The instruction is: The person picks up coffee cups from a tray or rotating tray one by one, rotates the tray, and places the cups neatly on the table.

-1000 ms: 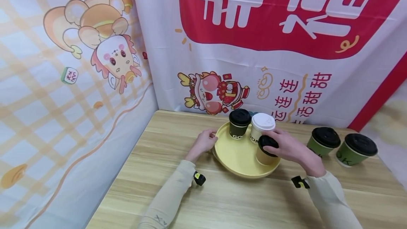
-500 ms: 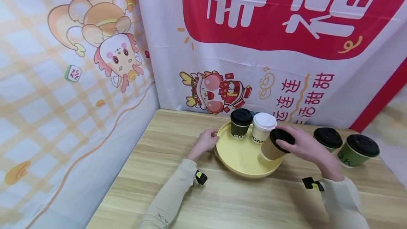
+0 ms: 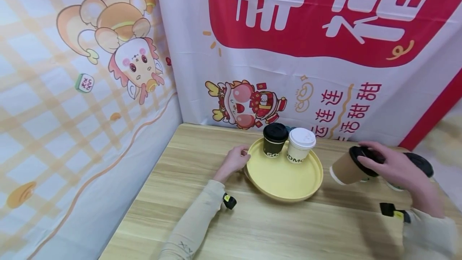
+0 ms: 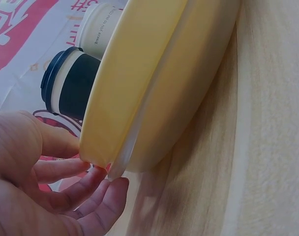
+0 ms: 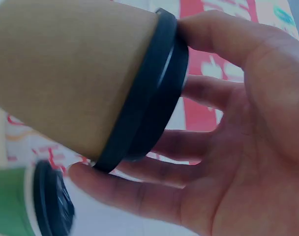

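Observation:
My right hand grips a brown paper coffee cup by its black lid, tilted and off to the right of the round yellow tray. Fingers and thumb spread around the lid's edge in the right wrist view. At the tray's left rim, my left hand pinches the edge, thumb on one side and fingers underneath in the left wrist view. Towards the back of the tray stand a dark cup with a black lid and a white cup with a white lid, both upright.
Behind my right hand are green cups with black lids, mostly hidden; one green cup shows in the right wrist view. The wooden table meets a printed cloth at the back and another at the left.
My right hand has lifted the brown cup off the tray, tipped it and carried it right, in front of the green cups. The left hand keeps its place on the rim.

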Available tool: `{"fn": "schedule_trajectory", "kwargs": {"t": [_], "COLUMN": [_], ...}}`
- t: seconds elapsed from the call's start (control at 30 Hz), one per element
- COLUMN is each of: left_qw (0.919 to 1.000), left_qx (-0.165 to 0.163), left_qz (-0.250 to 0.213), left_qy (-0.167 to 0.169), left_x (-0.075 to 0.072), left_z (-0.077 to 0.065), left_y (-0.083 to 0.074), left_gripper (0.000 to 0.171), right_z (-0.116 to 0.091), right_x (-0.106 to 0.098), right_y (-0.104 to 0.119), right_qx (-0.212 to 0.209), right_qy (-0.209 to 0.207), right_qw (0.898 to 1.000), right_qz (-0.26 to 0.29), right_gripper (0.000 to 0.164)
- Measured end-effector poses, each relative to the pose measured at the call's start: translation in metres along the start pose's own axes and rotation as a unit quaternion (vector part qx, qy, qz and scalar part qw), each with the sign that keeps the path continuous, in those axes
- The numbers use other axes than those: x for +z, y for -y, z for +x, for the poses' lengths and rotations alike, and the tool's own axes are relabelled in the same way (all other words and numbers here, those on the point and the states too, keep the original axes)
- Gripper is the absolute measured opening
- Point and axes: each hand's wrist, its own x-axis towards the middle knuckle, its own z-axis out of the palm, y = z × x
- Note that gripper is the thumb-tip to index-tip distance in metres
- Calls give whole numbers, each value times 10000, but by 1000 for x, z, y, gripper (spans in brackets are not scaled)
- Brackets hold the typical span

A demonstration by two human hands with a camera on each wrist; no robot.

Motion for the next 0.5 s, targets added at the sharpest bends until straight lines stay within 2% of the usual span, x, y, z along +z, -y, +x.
{"fn": "schedule_trajectory", "kwargs": {"t": [0.2, 0.5], "left_qw": [10000, 10000], "left_qx": [13, 16], "left_qz": [-40, -75], "left_qy": [4, -14], "left_x": [-1, -1], "left_z": [-1, -1], "left_y": [0, 3], "left_gripper": [38, 39], "right_z": [-12, -29], "right_x": [-9, -12], "right_y": [-30, -63], "right_qx": [347, 841], "right_qy": [-93, 235], "right_qw": [9993, 9962], "right_qz": [-119, -59], "right_gripper": [64, 66]}}
